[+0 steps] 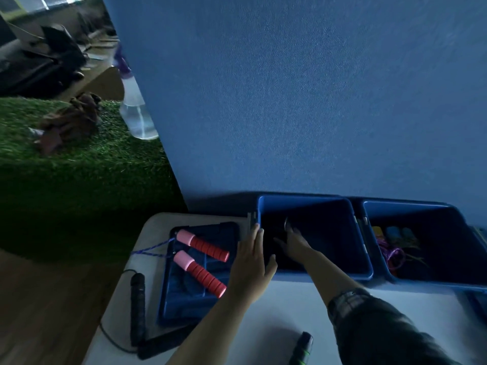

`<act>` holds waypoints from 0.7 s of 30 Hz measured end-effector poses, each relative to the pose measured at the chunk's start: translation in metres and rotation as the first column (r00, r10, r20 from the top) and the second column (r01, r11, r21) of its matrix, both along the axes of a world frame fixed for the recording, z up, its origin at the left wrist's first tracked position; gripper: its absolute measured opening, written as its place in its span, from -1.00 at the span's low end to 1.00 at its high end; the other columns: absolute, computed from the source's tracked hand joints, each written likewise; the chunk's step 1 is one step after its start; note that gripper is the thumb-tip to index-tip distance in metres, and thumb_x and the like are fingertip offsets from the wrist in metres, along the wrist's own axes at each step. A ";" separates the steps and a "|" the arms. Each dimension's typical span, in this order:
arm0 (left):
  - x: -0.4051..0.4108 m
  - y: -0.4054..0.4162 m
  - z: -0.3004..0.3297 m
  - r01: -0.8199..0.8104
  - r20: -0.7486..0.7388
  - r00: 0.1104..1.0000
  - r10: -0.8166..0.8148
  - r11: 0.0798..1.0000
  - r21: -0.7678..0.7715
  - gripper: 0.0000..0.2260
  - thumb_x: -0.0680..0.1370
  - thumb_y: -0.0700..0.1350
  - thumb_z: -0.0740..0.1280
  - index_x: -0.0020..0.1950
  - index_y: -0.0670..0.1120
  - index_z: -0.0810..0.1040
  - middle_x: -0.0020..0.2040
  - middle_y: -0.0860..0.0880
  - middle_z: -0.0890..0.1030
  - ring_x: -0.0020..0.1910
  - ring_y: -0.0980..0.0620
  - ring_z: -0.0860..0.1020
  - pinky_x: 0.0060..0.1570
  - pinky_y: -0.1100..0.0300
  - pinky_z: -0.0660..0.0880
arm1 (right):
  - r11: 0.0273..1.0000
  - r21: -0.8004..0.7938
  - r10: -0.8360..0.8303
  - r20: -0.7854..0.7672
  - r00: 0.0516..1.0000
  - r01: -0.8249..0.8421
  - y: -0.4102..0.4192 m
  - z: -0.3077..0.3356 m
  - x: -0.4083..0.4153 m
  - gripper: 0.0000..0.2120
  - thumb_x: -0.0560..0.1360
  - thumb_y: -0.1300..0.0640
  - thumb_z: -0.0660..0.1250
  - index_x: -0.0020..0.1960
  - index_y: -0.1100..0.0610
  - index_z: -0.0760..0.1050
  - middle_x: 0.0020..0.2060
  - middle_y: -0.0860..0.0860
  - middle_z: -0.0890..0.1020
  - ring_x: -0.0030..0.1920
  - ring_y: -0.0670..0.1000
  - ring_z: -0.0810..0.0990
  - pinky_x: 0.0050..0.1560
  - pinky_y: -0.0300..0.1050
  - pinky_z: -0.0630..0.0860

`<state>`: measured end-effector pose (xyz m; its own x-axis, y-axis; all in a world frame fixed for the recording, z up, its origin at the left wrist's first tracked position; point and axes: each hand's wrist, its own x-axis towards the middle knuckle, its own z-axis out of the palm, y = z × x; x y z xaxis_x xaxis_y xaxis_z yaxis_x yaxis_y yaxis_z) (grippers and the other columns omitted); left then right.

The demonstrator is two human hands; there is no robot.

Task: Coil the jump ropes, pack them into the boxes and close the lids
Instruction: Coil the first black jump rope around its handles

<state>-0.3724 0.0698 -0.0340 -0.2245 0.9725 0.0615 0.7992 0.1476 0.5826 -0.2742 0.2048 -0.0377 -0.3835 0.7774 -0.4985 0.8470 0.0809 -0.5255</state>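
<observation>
Dim light. Textured blue partition wall (303, 101) behind white desk (290, 320). Green artificial turf (87, 175) left; brown wooden plank floor (52, 299) below it.

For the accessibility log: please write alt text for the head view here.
A person's right hand reaches into an open blue box while the left hand rests on its left wall. Two red-and-pink jump-rope handles lie on a blue lid to the left; a second box on the right holds coloured ropes.

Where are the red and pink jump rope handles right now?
In the head view, the red and pink jump rope handles lie side by side on the blue lid, left of the left hand and the open blue box.
</observation>
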 end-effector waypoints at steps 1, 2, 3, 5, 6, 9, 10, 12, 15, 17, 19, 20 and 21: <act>0.000 0.000 0.001 -0.006 -0.012 1.000 0.006 1.000 0.003 -0.34 0.54 0.19 -0.07 0.56 -0.12 0.01 0.58 0.00 -0.09 0.55 0.01 0.00 0.50 0.06 -0.06 | 1.000 0.014 -0.004 -0.002 1.000 0.004 0.000 0.001 -0.001 -0.30 0.58 0.04 0.22 0.54 0.11 -0.14 0.43 0.20 0.20 0.35 0.25 0.33 0.30 -0.01 0.34; 0.000 0.001 0.001 -0.013 -0.025 1.000 0.013 1.000 -0.004 -0.34 0.54 0.19 -0.08 0.56 -0.12 0.02 0.58 0.01 -0.09 0.55 0.02 -0.01 0.50 0.05 -0.07 | 1.000 0.030 0.007 0.004 1.000 -0.008 0.001 0.000 -0.002 -0.29 0.57 0.05 0.24 0.54 0.12 -0.12 0.43 0.20 0.19 0.36 0.25 0.32 0.30 -0.01 0.34; 0.000 0.001 0.002 -0.018 -0.045 0.999 0.017 1.000 -0.014 -0.34 0.53 0.20 -0.10 0.56 -0.12 0.02 0.58 0.01 -0.09 0.55 0.02 -0.02 0.51 0.03 -0.08 | 0.999 0.038 0.025 0.020 0.999 -0.026 0.001 0.002 -0.002 -0.28 0.56 0.05 0.26 0.53 0.15 -0.11 0.42 0.21 0.21 0.35 0.24 0.34 0.30 -0.02 0.35; -0.001 0.003 0.003 -0.030 -0.092 0.995 0.026 0.999 -0.041 -0.32 0.51 0.20 -0.12 0.56 -0.12 0.04 0.58 0.00 -0.06 0.55 0.02 0.00 0.49 -0.01 -0.09 | 0.997 0.055 0.055 0.021 0.998 -0.056 0.003 0.003 -0.001 -0.21 0.51 0.02 0.34 0.52 0.22 -0.07 0.37 0.23 0.32 0.31 0.21 0.39 0.27 -0.04 0.38; -0.001 0.003 0.003 -0.045 -0.111 0.993 0.040 0.998 -0.042 -0.32 0.51 0.19 -0.10 0.55 -0.13 0.08 0.58 -0.02 0.00 0.54 0.01 0.05 0.48 -0.04 -0.05 | 0.998 0.039 0.050 -0.002 0.999 -0.049 0.002 0.007 0.002 -0.16 0.48 0.02 0.38 0.52 0.24 -0.06 0.34 0.23 0.38 0.30 0.20 0.42 0.25 -0.06 0.39; 0.002 0.003 0.006 -0.074 -0.200 0.978 0.068 0.997 -0.027 -0.41 0.50 0.12 0.08 0.43 -0.19 0.37 0.49 -0.11 0.31 0.40 -0.08 0.39 0.32 -0.24 0.28 | 0.997 -0.082 -0.004 -0.023 1.000 0.002 0.000 0.016 0.014 -0.27 0.46 0.06 0.41 0.46 0.31 0.15 0.24 0.17 0.51 0.26 0.15 0.47 0.25 -0.05 0.41; 0.003 0.003 0.006 -0.081 -0.245 0.967 0.072 0.996 -0.027 -0.44 0.48 0.11 0.11 0.37 -0.20 0.45 0.44 -0.12 0.38 0.34 -0.08 0.46 0.24 -0.27 0.36 | 0.993 -0.118 -0.018 -0.023 1.000 0.015 0.000 0.018 0.018 -0.39 0.46 0.05 0.41 0.37 0.33 0.31 0.19 0.17 0.55 0.22 0.15 0.50 0.22 -0.04 0.43; 0.004 0.003 0.008 -0.089 -0.316 0.945 0.078 0.996 -0.020 -0.47 0.47 0.10 0.12 0.27 -0.20 0.53 0.39 -0.13 0.45 0.27 -0.09 0.52 0.16 -0.28 0.42 | 0.992 -0.125 -0.027 -0.006 1.000 0.026 -0.003 0.023 0.026 -0.54 0.44 0.01 0.42 0.16 0.33 0.51 0.05 0.21 0.62 0.05 0.15 0.58 0.01 -0.10 0.47; 0.005 0.002 0.013 -0.091 -0.376 0.924 0.070 0.995 -0.039 -0.53 0.48 0.09 0.15 0.19 -0.18 0.58 0.34 -0.16 0.50 0.22 -0.11 0.55 0.10 -0.29 0.45 | 0.998 -0.046 0.046 0.094 0.994 -0.042 -0.009 0.039 0.035 -0.59 0.47 -0.04 0.37 0.10 0.29 0.53 -0.11 0.14 0.59 -0.10 0.06 0.53 -0.20 -0.18 0.38; 0.008 0.001 0.017 -0.091 -0.384 0.921 0.062 0.994 -0.058 -0.62 0.46 0.05 0.31 0.16 -0.16 0.59 0.30 -0.18 0.53 0.17 -0.14 0.58 0.03 -0.30 0.49 | 0.998 0.026 0.053 0.095 0.994 -0.056 -0.016 0.049 0.040 -0.61 0.47 -0.05 0.37 0.10 0.25 0.54 -0.14 0.10 0.56 -0.08 0.08 0.55 -0.24 -0.19 0.36; 0.013 -0.001 0.023 -0.085 -0.354 0.934 0.054 0.994 -0.071 -0.60 0.39 0.01 0.46 0.15 -0.16 0.60 0.26 -0.19 0.56 0.16 -0.16 0.59 0.00 -0.32 0.49 | 0.994 0.102 0.022 0.041 0.999 -0.026 -0.026 0.060 0.046 -0.65 0.47 -0.01 0.37 0.13 0.22 0.53 -0.07 0.13 0.60 -0.07 0.10 0.57 -0.20 -0.20 0.37; 0.015 -0.004 0.026 -0.077 -0.340 0.939 0.048 0.994 -0.073 -0.58 0.37 0.00 0.48 0.16 -0.17 0.60 0.24 -0.18 0.57 0.17 -0.16 0.59 0.00 -0.32 0.48 | 0.993 0.113 -0.015 -0.018 1.000 0.017 -0.032 0.064 0.050 -0.66 0.47 0.02 0.38 0.15 0.21 0.52 -0.01 0.13 0.61 -0.09 0.09 0.57 -0.18 -0.17 0.41; 0.018 -0.007 0.029 -0.071 -0.332 0.942 0.044 0.995 -0.069 -0.57 0.37 -0.01 0.49 0.17 -0.17 0.59 0.24 -0.18 0.57 0.18 -0.16 0.58 0.02 -0.32 0.48 | 0.990 0.121 -0.060 -0.092 0.994 0.071 -0.038 0.067 0.054 -0.66 0.47 0.05 0.39 0.17 0.20 0.51 0.03 0.13 0.61 -0.08 0.09 0.57 -0.14 -0.13 0.46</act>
<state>-0.3541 0.0632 -0.0051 -0.2606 0.9632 0.0653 0.9333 0.2340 0.2723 -0.2203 0.1663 0.0292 -0.3684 0.8559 -0.3629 0.8032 0.0965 -0.5878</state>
